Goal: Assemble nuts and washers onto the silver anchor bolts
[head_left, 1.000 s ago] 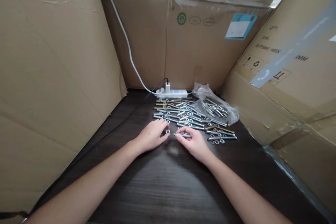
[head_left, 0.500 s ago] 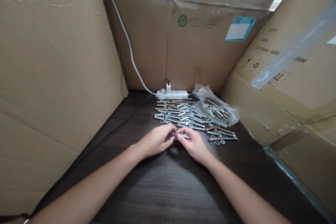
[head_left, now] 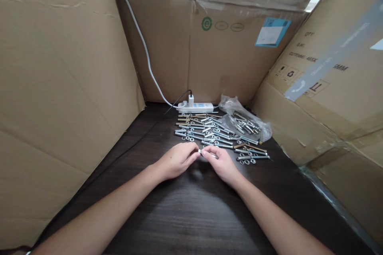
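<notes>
Both my hands meet over the dark table, fingertips almost touching. My right hand (head_left: 220, 162) is closed around a metal expansion bolt (head_left: 214, 155), and most of the bolt is hidden by the fingers. A small bright nut (head_left: 199, 151) shows at the bolt's left end. My left hand (head_left: 181, 160) pinches this nut between thumb and fingers. Just beyond the hands lie rows of loose expansion bolts (head_left: 220, 142), with washers (head_left: 192, 140) and nuts among them. Nearest my right hand on the right is another bolt (head_left: 253, 157) with a few rings.
A clear plastic bag (head_left: 231, 104) with more bolts lies at the back right. Behind the rows stands a white power strip (head_left: 196, 107) with a charger and a black cable (head_left: 140, 139). Cardboard walls (head_left: 221, 59) enclose the table (head_left: 191, 215) on the left, back and right.
My left fingers have shifted slightly at the bolt's end, and the bright nut shows more clearly between the hands. Both arms stay in nearly the same place.
</notes>
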Motion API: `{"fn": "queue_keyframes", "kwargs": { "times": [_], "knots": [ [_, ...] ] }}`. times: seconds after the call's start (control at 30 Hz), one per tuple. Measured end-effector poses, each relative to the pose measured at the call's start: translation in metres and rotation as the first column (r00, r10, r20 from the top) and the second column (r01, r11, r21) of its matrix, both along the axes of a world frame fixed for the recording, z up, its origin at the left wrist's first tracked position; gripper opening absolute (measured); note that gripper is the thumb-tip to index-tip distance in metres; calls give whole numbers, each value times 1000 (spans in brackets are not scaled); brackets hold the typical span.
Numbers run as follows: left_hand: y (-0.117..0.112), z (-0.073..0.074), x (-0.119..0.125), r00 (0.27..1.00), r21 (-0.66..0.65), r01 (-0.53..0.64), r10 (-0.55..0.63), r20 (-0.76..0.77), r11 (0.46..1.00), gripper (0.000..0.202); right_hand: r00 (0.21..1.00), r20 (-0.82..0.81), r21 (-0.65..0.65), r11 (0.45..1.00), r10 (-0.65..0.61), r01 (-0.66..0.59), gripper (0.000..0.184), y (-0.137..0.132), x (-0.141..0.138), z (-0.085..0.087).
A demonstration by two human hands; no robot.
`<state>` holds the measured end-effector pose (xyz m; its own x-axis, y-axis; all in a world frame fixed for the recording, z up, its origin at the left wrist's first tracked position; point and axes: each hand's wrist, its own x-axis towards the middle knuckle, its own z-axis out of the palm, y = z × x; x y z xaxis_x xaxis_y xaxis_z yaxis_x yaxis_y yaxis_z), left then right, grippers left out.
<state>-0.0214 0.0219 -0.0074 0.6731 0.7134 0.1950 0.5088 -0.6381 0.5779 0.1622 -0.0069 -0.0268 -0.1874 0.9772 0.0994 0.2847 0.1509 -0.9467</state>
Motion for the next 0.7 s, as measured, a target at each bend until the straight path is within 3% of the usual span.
{"fn": "queue_keyframes", "kwargs": {
  "times": [0.27,0.47,0.6,0.7],
  "knots": [
    [0,3,-3,999,44,47,-47,-1,998,17,999,-32,-31,999,16,-17,31,-1,-1,-1],
    [-3,3,-3,999,20,12,-13,38,1000,32,998,-65,-66,998,8,-13,31,-1,-1,-1],
    [-2,4,-3,1000,24,-11,11,18,1000,21,998,-66,-61,998,24,-28,28,-2,-1,-1],
    [0,3,-2,1000,38,13,-13,-2,999,25,997,-75,-78,996,34,-40,27,-3,-1,-2]
  ]
}}
